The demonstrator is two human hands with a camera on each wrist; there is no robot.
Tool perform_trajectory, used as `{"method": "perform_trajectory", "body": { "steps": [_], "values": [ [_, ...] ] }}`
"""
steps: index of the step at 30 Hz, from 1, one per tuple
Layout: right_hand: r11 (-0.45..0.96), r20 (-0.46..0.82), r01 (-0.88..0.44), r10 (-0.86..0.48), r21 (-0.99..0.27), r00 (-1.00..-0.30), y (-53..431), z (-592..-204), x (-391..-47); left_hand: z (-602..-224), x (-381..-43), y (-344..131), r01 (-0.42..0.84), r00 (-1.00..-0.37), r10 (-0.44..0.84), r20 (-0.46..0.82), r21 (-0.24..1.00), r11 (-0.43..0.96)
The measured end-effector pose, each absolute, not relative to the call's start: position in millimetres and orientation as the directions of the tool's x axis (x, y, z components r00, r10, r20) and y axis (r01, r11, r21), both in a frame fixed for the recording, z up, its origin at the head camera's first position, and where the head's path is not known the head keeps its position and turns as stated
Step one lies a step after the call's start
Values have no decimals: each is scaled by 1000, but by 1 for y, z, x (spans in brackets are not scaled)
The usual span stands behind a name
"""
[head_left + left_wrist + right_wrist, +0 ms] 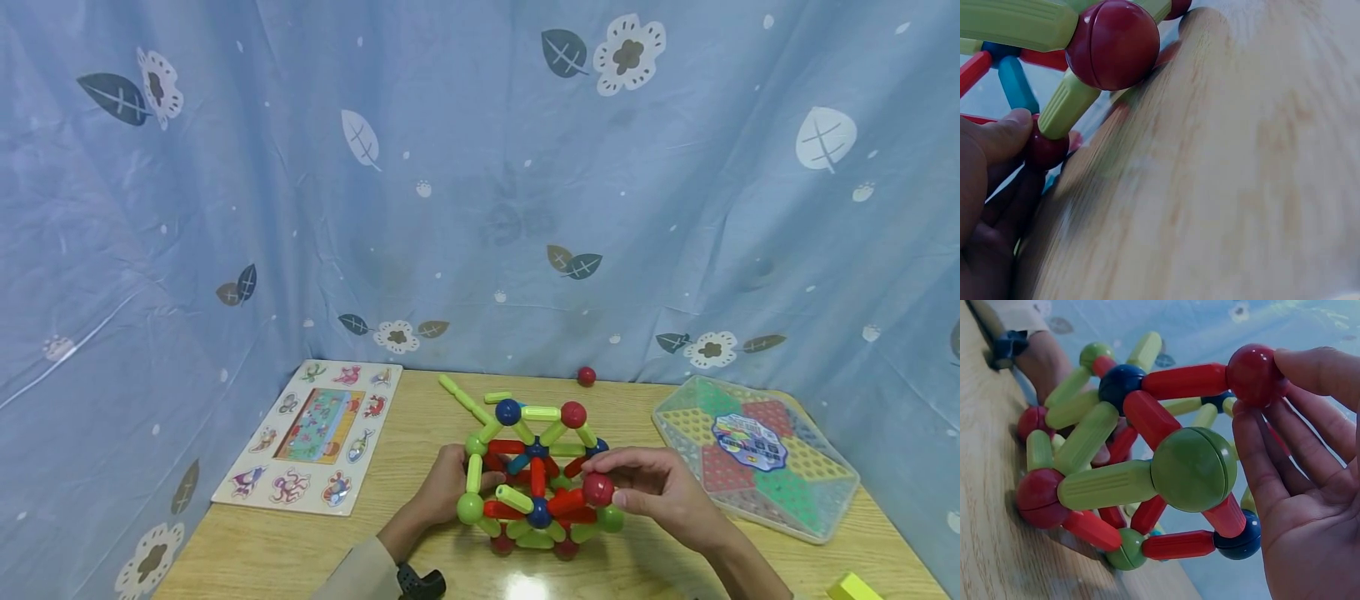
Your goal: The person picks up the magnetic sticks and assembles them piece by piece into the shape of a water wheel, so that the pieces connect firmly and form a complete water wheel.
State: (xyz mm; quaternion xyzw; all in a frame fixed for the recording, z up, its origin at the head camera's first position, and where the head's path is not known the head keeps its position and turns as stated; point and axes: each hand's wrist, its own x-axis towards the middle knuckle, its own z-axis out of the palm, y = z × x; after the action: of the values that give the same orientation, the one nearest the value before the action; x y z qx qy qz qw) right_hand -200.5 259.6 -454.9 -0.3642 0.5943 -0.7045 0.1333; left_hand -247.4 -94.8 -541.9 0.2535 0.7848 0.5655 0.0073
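A frame of ball-and-stick building pieces (537, 467), with green and red rods joined by red, blue and green balls, stands in the middle of the table. My right hand (667, 492) pinches a red ball (1254, 375) between thumb and fingers; a red rod (1185, 380) runs from that ball to a blue ball (1122, 387). On the frame's left side, my left hand (446, 487) grips a low red ball (1049, 147), its thumb on top beside a blue rod (1017, 82). One light green rod (514, 500) sticks out toward me from a blue ball.
Loose green rods (465, 398) and a red ball (587, 377) lie behind the frame. To the left is a sea-animal puzzle board (247, 493); to the right, a clear-lidded Chinese checkers box (750, 454). A yellow block (853, 587) sits at the front right, before a blue curtain (480, 167).
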Motion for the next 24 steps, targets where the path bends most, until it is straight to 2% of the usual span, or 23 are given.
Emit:
{"method": "perform_trajectory", "body": {
  "steps": [6, 8, 18, 21, 24],
  "values": [
    [-308, 439, -313, -622, -899, -649, 267, -458, -210, -541, -248, -96, 388, -873, 405, 271, 889, 242],
    [-324, 467, -336, -594, -884, -655, 274, -461, -219, -540, -248, -96, 389, -874, 402, 274, 889, 241],
    [-330, 402, -276, -421, -903, -813, 314, -486, -301, -541, -249, -99, 395, -874, 399, 279, 885, 246],
    [-249, 334, -256, -356, -934, -873, 315, -491, -326, -542, -248, -98, 384, -875, 406, 264, 889, 248],
    [-84, 235, -220, -281, -972, -931, 314, -493, -347, -541, -247, -95, 370, -878, 409, 248, 894, 252]
  ]
}}
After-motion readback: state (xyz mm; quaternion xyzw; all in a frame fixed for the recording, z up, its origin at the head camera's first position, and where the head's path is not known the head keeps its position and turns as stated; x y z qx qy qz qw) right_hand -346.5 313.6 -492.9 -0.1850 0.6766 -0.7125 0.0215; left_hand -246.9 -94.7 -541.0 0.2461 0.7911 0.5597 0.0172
